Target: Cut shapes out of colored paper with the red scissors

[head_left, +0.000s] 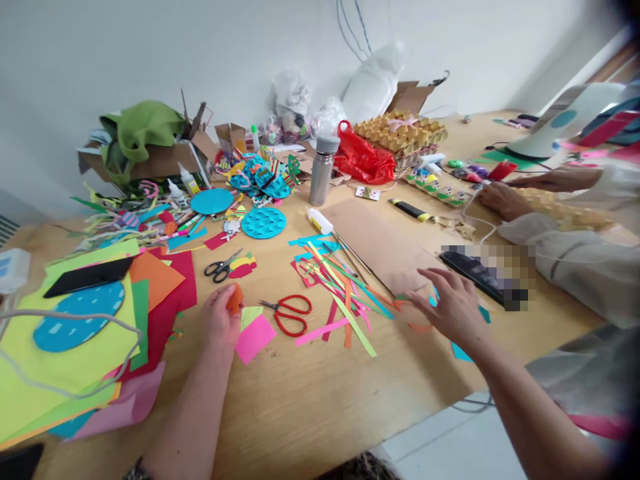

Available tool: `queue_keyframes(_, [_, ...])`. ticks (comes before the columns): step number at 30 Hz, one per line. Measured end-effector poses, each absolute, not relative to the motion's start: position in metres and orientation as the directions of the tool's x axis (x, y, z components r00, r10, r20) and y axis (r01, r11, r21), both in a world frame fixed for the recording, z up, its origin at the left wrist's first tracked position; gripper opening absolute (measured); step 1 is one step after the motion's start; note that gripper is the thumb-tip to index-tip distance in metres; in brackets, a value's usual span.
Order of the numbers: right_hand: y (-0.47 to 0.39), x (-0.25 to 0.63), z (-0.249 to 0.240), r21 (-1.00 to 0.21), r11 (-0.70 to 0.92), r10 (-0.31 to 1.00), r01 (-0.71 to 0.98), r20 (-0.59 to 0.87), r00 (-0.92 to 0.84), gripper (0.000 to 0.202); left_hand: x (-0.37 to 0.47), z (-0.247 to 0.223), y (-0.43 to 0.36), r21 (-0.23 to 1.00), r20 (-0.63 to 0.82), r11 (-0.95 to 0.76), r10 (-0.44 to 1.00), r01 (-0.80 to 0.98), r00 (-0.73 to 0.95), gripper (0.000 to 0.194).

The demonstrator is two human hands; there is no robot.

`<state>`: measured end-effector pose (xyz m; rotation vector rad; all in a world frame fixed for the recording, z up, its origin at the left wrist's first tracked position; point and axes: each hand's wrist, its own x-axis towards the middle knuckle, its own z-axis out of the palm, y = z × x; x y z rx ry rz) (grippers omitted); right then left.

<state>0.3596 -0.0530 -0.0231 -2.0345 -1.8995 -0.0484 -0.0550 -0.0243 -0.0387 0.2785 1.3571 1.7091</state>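
My left hand (220, 317) is closed on a small orange paper piece (235, 299), pinched between thumb and fingers. Beside it on the table lie a pink paper piece (255, 339) and red-handled scissors (291, 315). My right hand (450, 307) hovers palm down with fingers spread, holding nothing that I can see. Under and beside its fingers are orange paper scraps (419, 327) and a blue paper piece (461, 352), partly covered by the hand. Between my hands spreads a loose pile of coloured paper strips (345, 300).
Paper sheets (30, 373) with a black phone (87, 275) lie at left. Dark scissors (220, 268), a glue bottle (320, 221), a steel flask (322, 175) and cardboard (370, 240) stand or lie farther back. A co-worker's hands (505, 200) are at right, near egg trays (400, 137).
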Motion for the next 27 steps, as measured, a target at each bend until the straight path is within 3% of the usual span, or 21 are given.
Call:
queue_keyframes(3, [-0.023,0.301,-0.002,-0.475,0.069,0.998,0.877,0.028,-0.063,0.056,-0.054,-0.036,-0.024,0.865,-0.347,0.025,0.751,-0.502,-0.562,0.013])
queue_keyframes(5, [0.002,0.260,0.004,-0.524,0.082,0.978,0.848,-0.121,-0.170,0.048,-0.053,-0.034,-0.024,0.865,-0.348,0.028,0.754,-0.502,-0.557,0.012])
queue_keyframes(8, [0.038,0.213,0.001,-0.454,0.101,0.969,0.885,-0.156,-0.191,0.039,-0.052,-0.032,-0.025,0.857,-0.366,0.035,0.744,-0.514,-0.559,0.012])
queue_keyframes(11, [0.062,0.186,-0.008,-0.432,0.105,0.965,0.896,-0.174,-0.196,0.046,-0.051,-0.032,-0.026,0.836,-0.387,0.028,0.739,-0.548,-0.552,0.015])
queue_keyframes(13, [0.071,0.177,-0.013,-0.439,0.112,0.959,0.891,-0.187,-0.213,0.040,-0.051,-0.032,-0.026,0.828,-0.389,0.019,0.739,-0.560,-0.550,0.017])
queue_keyframes(18, [0.079,0.173,-0.008,-0.528,0.100,0.941,0.843,-0.226,-0.253,0.025,-0.051,-0.033,-0.025,0.842,-0.383,0.034,0.742,-0.538,-0.551,0.013])
queue_keyframes(24, [0.053,0.218,0.027,-0.675,0.091,0.906,0.733,-0.249,-0.341,0.039,-0.052,-0.032,-0.025,0.847,-0.362,0.022,0.755,-0.531,-0.547,0.016])
queue_keyframes(27, [0.020,0.268,0.041,-0.735,0.008,0.879,0.678,-0.318,-0.355,0.043,-0.052,-0.033,-0.025,0.848,-0.354,0.013,0.757,-0.530,-0.549,0.017])
